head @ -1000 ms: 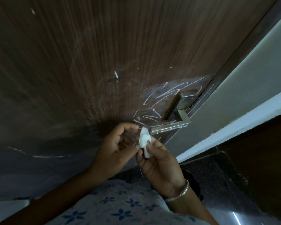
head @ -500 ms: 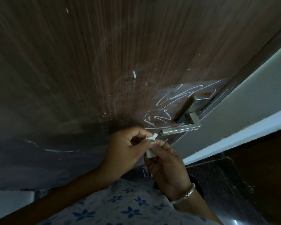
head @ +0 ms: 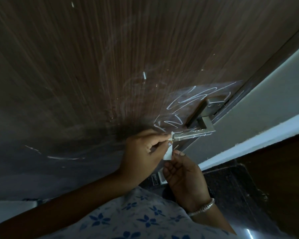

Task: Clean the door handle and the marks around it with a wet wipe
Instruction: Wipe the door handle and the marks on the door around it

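A silver lever door handle (head: 195, 133) sticks out of a dark brown wooden door (head: 93, 66). White scribbled marks (head: 185, 102) cover the wood to the left of and above the handle. A small white wet wipe (head: 168, 152) hangs between both hands, just below the free end of the lever. My left hand (head: 141, 149) pinches its top edge at the lever's tip. My right hand (head: 183, 176) holds its bottom edge from underneath; a silver bangle sits on that wrist.
The door frame and a pale wall (head: 266, 94) run along the right of the handle, with a white ledge (head: 248, 137) below. More white streaks (head: 62, 157) mark the door at lower left. A dark floor (head: 235, 187) lies beneath.
The view has shifted, so the handle sits further right and lower. The wipe has been pulled out lengthwise between the two hands, and its top has come up to the lever's tip.
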